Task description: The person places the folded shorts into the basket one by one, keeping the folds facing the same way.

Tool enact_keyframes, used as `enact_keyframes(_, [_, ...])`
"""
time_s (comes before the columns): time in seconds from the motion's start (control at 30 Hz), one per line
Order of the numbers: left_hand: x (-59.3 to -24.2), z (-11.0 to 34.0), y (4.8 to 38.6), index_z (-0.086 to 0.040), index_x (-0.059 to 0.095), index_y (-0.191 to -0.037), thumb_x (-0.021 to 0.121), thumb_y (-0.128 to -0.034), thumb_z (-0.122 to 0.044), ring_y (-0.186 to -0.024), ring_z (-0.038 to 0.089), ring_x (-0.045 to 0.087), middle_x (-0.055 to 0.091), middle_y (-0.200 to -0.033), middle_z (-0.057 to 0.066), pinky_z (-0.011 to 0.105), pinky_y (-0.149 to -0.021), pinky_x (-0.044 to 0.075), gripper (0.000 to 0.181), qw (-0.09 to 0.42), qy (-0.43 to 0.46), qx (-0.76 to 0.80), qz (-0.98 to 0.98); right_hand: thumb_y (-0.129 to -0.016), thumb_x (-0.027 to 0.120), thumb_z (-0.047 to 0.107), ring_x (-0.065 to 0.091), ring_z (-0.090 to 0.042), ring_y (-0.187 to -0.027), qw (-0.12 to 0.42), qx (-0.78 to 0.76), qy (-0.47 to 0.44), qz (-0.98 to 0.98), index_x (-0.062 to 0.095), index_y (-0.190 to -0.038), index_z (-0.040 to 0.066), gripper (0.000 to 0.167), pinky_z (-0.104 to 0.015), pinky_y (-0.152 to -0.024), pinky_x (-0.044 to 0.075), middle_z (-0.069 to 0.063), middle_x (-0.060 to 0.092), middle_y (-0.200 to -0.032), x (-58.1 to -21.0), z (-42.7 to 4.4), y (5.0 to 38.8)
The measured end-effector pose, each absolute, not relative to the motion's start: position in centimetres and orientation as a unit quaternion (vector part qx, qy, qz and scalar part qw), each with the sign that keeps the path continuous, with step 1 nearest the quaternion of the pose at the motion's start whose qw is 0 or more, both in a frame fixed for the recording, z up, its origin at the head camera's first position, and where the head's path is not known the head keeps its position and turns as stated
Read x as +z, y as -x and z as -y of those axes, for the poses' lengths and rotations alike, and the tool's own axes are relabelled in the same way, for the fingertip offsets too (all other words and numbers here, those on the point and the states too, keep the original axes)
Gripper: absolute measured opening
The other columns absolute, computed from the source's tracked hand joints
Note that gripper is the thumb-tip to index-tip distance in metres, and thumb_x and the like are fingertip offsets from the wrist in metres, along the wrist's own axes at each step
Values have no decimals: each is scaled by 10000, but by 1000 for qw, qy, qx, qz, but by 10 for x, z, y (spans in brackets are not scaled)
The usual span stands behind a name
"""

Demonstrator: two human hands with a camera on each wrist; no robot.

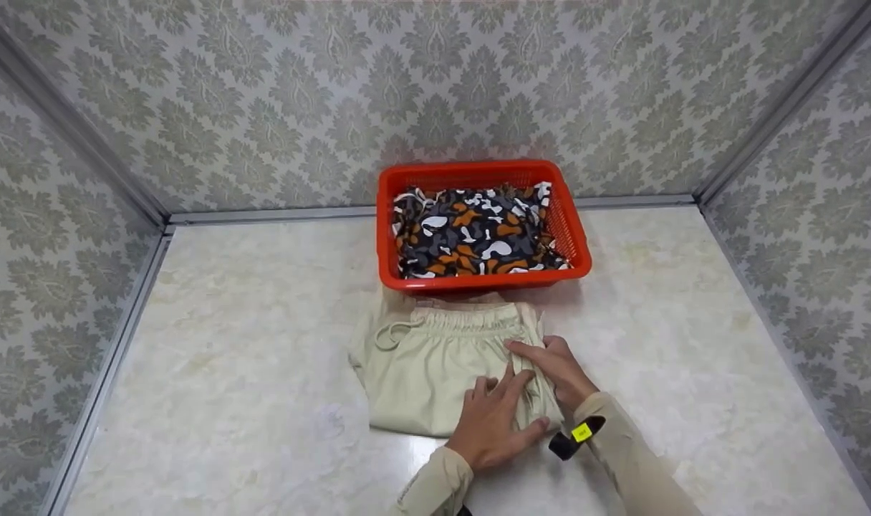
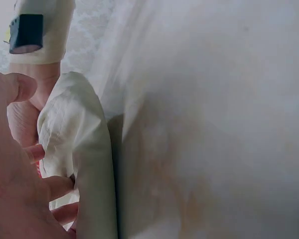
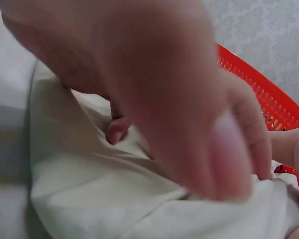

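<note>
Pale beige drawstring pants (image 1: 435, 380) lie folded, with the gathered waistband toward the basket and a cord loop at its left. Another pale cloth layer (image 1: 367, 344) shows from beneath on the left. My left hand (image 1: 489, 423) rests on the right half of the pants, fingers spread over a lengthwise fold. Just beyond it, my right hand (image 1: 561, 369) pinches the right edge, its thumb side on top; the fingers underneath are partly hidden. In the right wrist view, the left thumb (image 3: 189, 139) looms blurred over the cloth. The left wrist view shows the rounded near fold (image 2: 94, 169).
Behind the pants stands a red plastic basket (image 1: 489, 284) holding a dark cloth (image 1: 478, 233) with orange, white and grey patches. The pale marbled tabletop (image 1: 249, 344) is bounded by patterned wall panels (image 1: 435, 93) at the back and both sides.
</note>
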State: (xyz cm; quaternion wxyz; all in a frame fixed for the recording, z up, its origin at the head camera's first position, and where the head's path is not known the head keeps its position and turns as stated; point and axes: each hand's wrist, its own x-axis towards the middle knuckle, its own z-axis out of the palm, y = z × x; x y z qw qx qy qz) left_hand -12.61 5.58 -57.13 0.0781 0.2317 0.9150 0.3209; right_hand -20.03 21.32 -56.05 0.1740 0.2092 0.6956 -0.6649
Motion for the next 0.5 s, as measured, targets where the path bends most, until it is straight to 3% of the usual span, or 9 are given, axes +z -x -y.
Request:
enact_keyframes(0.1, [-569, -60, 127, -299, 374, -1540, 448, -922, -688, -1202, 299, 440, 350, -1598, 119, 452, -931, 387, 734, 87, -242, 332, -908, -815, 851, 343, 685, -235, -882, 169, -649, -213, -711, 510, -1247, -27, 663, -331, -756, 571, -155, 656, -1094, -559, -218, 202])
enact_keyframes(0.2, [-566, -61, 127, -293, 341, -1551, 474, -940, -652, -1313, 320, 439, 400, -1581, 67, 483, -1052, 381, 721, 105, -255, 347, -897, -851, 822, 273, 698, -231, -866, 161, -643, -200, -722, 603, -1204, -25, 512, -328, -745, 573, -136, 702, -1050, -557, -223, 205])
enact_keyframes(0.33, [-557, -53, 125, -233, 357, -1548, 551, -971, -510, -1379, 297, 450, 479, -1533, 8, 448, -1118, 376, 669, 103, -261, 377, -883, -873, 794, 210, 708, -220, -828, 148, -640, -179, -733, 671, -1157, -20, 386, -318, -711, 576, -118, 732, -987, -556, -230, 206])
enact_keyframes(0.4, [-554, -44, 125, -191, 447, -1496, 598, -968, -414, -1325, 274, 501, 535, -1471, 15, 431, -1079, 418, 593, 58, -255, 385, -885, -872, 794, 200, 713, -218, -797, 148, -639, -173, -735, 683, -1138, -27, 366, -316, -683, 579, -118, 740, -955, -556, -233, 206])
enact_keyframes(0.5, [-553, -22, 132, -140, 600, -1342, 681, -924, -286, -1224, 281, 550, 605, -1355, 66, 451, -1005, 457, 450, -62, -234, 367, -898, -879, 788, 200, 718, -206, -769, 157, -638, -164, -736, 687, -1128, -37, 359, -309, -659, 578, -116, 748, -924, -555, -236, 206])
